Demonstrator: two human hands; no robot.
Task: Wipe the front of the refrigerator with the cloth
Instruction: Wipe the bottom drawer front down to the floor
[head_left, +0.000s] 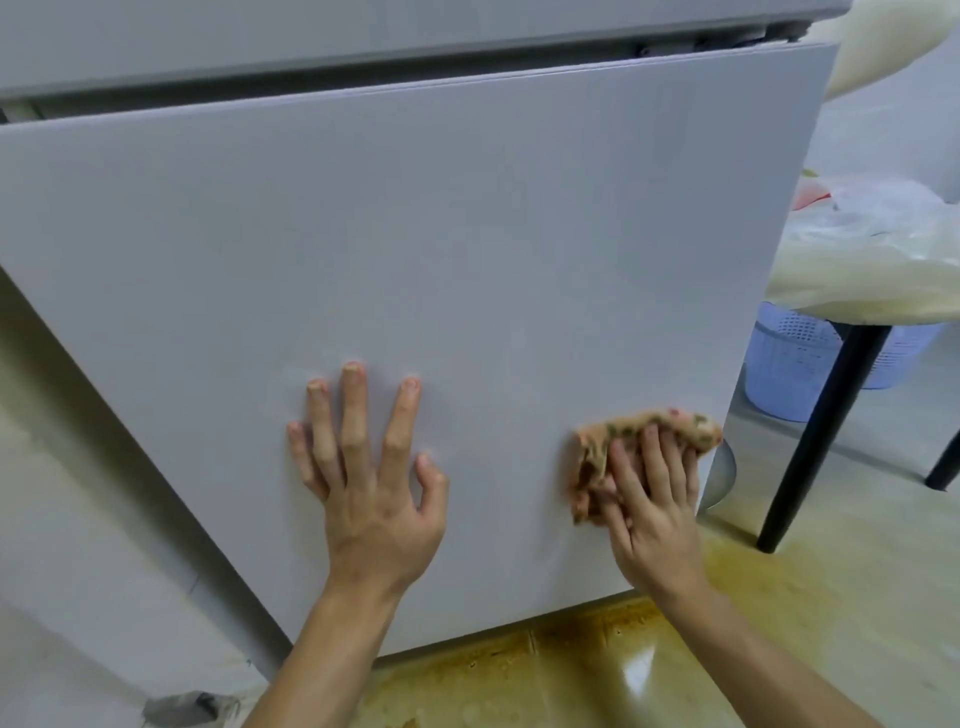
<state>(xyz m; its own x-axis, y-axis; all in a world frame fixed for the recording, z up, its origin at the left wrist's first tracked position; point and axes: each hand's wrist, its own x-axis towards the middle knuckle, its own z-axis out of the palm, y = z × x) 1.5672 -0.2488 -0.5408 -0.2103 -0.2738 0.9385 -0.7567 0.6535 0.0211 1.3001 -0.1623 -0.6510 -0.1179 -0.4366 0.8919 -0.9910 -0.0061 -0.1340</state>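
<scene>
The grey lower door of the refrigerator (415, 234) fills most of the view. My left hand (363, 478) lies flat on the door near its lower middle, fingers spread and straight. My right hand (649, 499) presses a crumpled orange patterned cloth (597, 457) against the door close to its lower right corner. The cloth bunches out above and to the left of my fingers, which lie mostly straight over it.
A table with a black leg (815, 441) stands to the right, covered with plastic bags (872, 244). A pale blue basket (795, 358) sits on the floor behind the leg. The tiled floor (597, 670) under the door is stained yellow-brown. A wall runs along the left.
</scene>
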